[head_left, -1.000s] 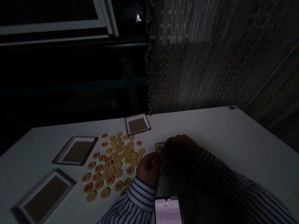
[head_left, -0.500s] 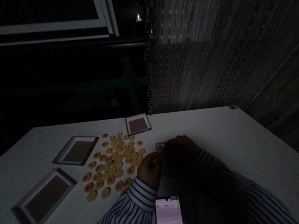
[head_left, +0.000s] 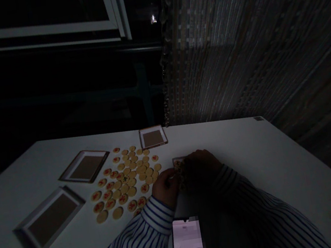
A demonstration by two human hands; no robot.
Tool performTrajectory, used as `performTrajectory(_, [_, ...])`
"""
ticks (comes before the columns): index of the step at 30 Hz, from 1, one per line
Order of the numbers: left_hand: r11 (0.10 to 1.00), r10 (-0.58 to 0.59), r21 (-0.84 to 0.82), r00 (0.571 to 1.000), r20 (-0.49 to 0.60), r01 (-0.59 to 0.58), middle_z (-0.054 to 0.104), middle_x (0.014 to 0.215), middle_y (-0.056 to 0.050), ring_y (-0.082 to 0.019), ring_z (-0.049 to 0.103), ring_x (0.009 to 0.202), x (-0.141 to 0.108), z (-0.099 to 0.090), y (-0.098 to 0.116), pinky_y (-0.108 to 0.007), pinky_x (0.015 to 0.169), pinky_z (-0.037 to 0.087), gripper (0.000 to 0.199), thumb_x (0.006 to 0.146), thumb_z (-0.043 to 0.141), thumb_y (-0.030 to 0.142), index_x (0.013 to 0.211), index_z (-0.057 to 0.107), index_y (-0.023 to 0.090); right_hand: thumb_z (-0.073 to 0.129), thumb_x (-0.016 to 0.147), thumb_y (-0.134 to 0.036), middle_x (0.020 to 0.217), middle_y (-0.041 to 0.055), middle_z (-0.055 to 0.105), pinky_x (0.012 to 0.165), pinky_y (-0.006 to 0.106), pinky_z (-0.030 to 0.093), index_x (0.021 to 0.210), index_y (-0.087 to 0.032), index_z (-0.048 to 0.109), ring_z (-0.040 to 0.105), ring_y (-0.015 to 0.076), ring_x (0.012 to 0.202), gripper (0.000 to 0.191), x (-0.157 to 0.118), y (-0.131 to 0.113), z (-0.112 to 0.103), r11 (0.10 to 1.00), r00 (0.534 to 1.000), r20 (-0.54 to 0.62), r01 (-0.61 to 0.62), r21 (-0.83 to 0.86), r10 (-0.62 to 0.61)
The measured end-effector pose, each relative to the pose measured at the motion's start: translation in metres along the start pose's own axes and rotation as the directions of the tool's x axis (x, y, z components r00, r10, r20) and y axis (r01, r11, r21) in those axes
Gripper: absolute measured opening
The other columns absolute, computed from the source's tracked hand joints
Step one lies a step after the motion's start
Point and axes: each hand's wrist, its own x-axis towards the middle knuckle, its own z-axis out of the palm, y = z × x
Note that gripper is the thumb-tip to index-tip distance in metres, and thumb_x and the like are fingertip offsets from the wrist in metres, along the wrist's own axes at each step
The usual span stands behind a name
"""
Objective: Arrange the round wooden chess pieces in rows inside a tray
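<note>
From where I stand, the dim light is the first worry: the right hand [head_left: 205, 163] arches over a small box [head_left: 174, 160] on the table [head_left: 272, 165], and its shadow swallows most of what lies there. The box's marked discs [head_left: 177, 163] show in a narrow strip between the two hands; one set down in that gloom could easily land askew or wrong way up. The left hand [head_left: 165, 187] is curled, thumb and finger bent toward the strip, but I can't make out whether they pinch a disc; the right hand's fingers are hidden, so its grip is beyond me too. A careless nudge from either could knock the discs out of line.

The left striped cuff [head_left: 157, 215] worries me as well. It partly covers the nearest of the loose discs [head_left: 131, 192], so pulling that arm back could sweep some along or flip them. The lit phone [head_left: 186, 234] lies right beside the same sleeve, and a sideways swing of the forearm could shove it.
</note>
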Motion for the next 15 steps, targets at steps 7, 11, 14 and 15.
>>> performTrajectory(7, [0.999, 0.016, 0.027, 1.0, -0.002, -0.016, 0.065, 0.088, -0.008, -0.019, 0.059, 0.082, -0.0009, 0.0016, -0.0017, -0.031, 0.075, 0.046, 0.023, 0.069, 0.052, 0.027, 0.086, 0.063, 0.015, 0.046, 0.075, -0.033, 0.08, 0.011, 0.062, 0.062, 0.031, 0.04, 0.082, -0.016, 0.061, 0.057, 0.0215, 0.075, 0.023, -0.0003, 0.0026, 0.0036, 1.0, 0.999, -0.027, 0.024, -0.001, -0.024])
performTrajectory(11, [1.0, 0.024, 0.011, 1.0, 0.006, -0.025, 0.065, 0.087, -0.007, -0.018, 0.06, 0.08, -0.0009, 0.0015, -0.0015, -0.03, 0.073, 0.048, 0.022, 0.069, 0.052, 0.027, 0.085, 0.063, 0.016, 0.047, 0.075, -0.036, 0.079, 0.011, 0.061, 0.062, 0.03, 0.04, 0.082, -0.016, 0.06, 0.057, 0.021, 0.073, 0.025, 0.001, 0.0018, 0.0052, 0.999, 0.999, -0.026, 0.043, -0.003, -0.043])
performTrajectory(14, [0.999, 0.032, 0.026, 0.999, 0.019, -0.033, 0.065, 0.089, -0.007, -0.017, 0.06, 0.08, -0.0004, 0.0012, -0.0018, -0.03, 0.074, 0.048, 0.023, 0.07, 0.051, 0.026, 0.086, 0.063, 0.016, 0.045, 0.076, -0.037, 0.079, 0.0112, 0.061, 0.062, 0.031, 0.041, 0.082, -0.016, 0.06, 0.057, 0.021, 0.073, 0.027, 0.0039, 0.0023, 0.0081, 0.999, 0.999, 0.008, 0.041, -0.01, -0.041])
performTrajectory(15, [0.999, 0.036, 0.033, 0.999, 0.024, -0.036, 0.065, 0.089, -0.007, -0.017, 0.06, 0.081, -0.0003, 0.001, -0.002, -0.03, 0.074, 0.048, 0.023, 0.07, 0.05, 0.026, 0.087, 0.062, 0.016, 0.045, 0.076, -0.037, 0.08, 0.0113, 0.061, 0.063, 0.031, 0.041, 0.083, -0.016, 0.06, 0.057, 0.0211, 0.073, 0.027, 0.005, 0.0026, 0.0093, 0.999, 0.999, 0.022, 0.04, -0.012, -0.04])
